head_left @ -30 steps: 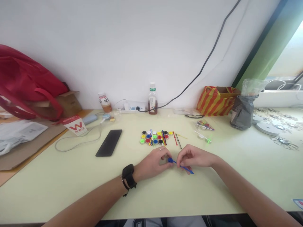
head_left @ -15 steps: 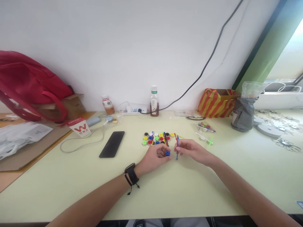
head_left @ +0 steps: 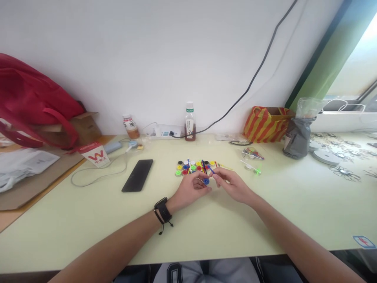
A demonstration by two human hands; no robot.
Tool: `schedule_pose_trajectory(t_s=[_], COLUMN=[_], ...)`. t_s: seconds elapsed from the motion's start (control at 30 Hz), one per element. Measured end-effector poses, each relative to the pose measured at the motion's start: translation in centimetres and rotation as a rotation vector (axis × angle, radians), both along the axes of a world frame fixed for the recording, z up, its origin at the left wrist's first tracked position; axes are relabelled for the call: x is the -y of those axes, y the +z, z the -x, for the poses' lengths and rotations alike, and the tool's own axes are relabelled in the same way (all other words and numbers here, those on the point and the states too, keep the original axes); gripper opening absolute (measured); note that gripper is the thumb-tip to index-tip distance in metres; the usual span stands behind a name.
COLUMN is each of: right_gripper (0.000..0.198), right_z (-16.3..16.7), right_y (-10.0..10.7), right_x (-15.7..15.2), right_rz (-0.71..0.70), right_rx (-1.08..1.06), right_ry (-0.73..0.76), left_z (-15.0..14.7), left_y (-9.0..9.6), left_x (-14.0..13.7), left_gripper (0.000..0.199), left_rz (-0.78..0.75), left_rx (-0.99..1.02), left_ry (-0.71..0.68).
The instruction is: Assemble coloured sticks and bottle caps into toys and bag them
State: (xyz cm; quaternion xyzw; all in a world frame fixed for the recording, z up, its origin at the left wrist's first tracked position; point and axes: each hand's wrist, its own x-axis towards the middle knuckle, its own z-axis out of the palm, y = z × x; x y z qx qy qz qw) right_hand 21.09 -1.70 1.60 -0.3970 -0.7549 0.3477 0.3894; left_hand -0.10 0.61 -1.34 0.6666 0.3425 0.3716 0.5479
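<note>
My left hand [head_left: 191,189] curls its fingers around a small blue round plastic piece [head_left: 206,181]. Close on its right, my right hand [head_left: 231,184] pinches a thin blue plastic stick [head_left: 211,169], which slants up and to the left above the blue piece. The fingertips of both hands almost meet; whether stick and piece touch I cannot tell. Just beyond my hands lie several small round pieces in rows, among them a green one [head_left: 178,173] and a black one [head_left: 180,162]. Coloured sticks lie across them, partly hidden by my fingers.
A black phone [head_left: 137,175] lies to the left, near a cable and a red-and-white box [head_left: 94,155]. Drink bottles [head_left: 190,122] and a power strip stand along the wall. To the right are a small bagged set [head_left: 252,153], a white-and-green stick piece [head_left: 257,171] and a striped bag [head_left: 265,125].
My right hand has moved left toward the left hand. The blue stick has turned from upright to slanting over the blue round piece. The camera view has shifted slightly.
</note>
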Motion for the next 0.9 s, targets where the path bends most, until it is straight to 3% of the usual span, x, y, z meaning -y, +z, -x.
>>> schedule_pose_trajectory(t_s=[0.27, 0.53, 0.9], right_gripper=[0.029, 0.032, 0.029], right_z=[0.9, 1.0, 0.6], right_y=[-1.0, -1.2, -1.5], right_x=[1.1, 1.2, 0.6], right_rz=[0.033, -0.074, -0.148], right_rx=[-0.011, 0.151, 0.093], right_ry=[0.026, 0.012, 0.012], left_z=[-0.2, -0.2, 0.2], left_y=[0.6, 0.7, 1.7], left_x=[0.2, 0.3, 0.6], left_gripper=[0.039, 0.024, 0.019], left_rz=[-0.052, -0.247, -0.499], left_rx=[0.042, -0.031, -0.171], left_ry=[-0.01, 0.026, 0.083])
